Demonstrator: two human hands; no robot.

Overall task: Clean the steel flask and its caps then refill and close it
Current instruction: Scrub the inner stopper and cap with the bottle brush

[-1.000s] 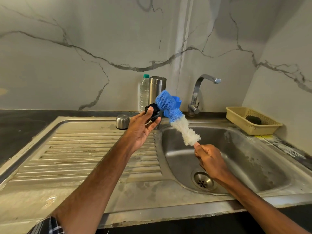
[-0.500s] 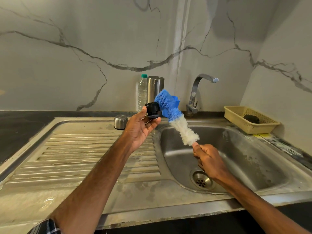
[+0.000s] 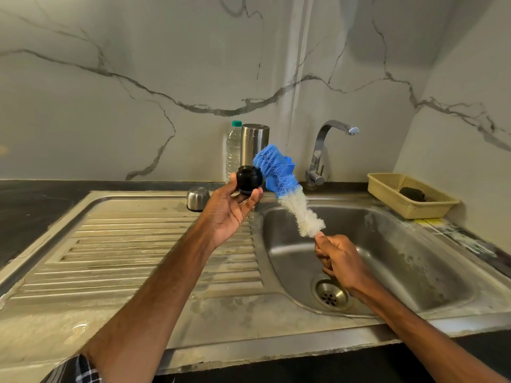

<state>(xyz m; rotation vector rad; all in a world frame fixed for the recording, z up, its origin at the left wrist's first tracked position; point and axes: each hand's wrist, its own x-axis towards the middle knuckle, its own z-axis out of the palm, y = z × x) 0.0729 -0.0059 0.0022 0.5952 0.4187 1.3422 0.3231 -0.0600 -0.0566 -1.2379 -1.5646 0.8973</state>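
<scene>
A dark stone bench (image 3: pixel 33 205) carries a stained steel sink unit, and its basin (image 3: pixel 401 266) serves as the landmark here. A ribbed drainboard (image 3: pixel 138 258) spreads to the left of the basin, and both bare forearms reach in from the near edge. A checked sleeve (image 3: pixel 80 369) shows at the lower left.

Over the near part of the basin, just above the drain (image 3: pixel 330 297), the right hand (image 3: pixel 338 261) is closed in a fist round the handle of a bottle brush (image 3: pixel 293 194). The handle itself is hidden inside the fist. The brush slants up and to the left, white bristles low and blue bristles at the tip.

Over the basin's left rim, the left hand (image 3: pixel 229 214) is turned palm up, its thumb and curled fingertips pinching a black inner cap (image 3: pixel 249 180). The blue tip of the brush meets the right side of this cap.

Left of the basin, at the back of the drainboard, a small steel outer cap (image 3: pixel 197 198) stands on its own. Behind the basin's back left corner the steel flask (image 3: pixel 254 143) stands upright and uncapped against the wall. A clear plastic bottle (image 3: pixel 233 150) with a green top touches or nearly touches its left side. A chrome tap (image 3: pixel 320 158) rises behind the basin, spout pointing right. To the right of the basin a yellow basket (image 3: pixel 420 211) holds a dark scrubber (image 3: pixel 412 194). A grey-veined marble wall (image 3: pixel 138 78) closes the back and right.
</scene>
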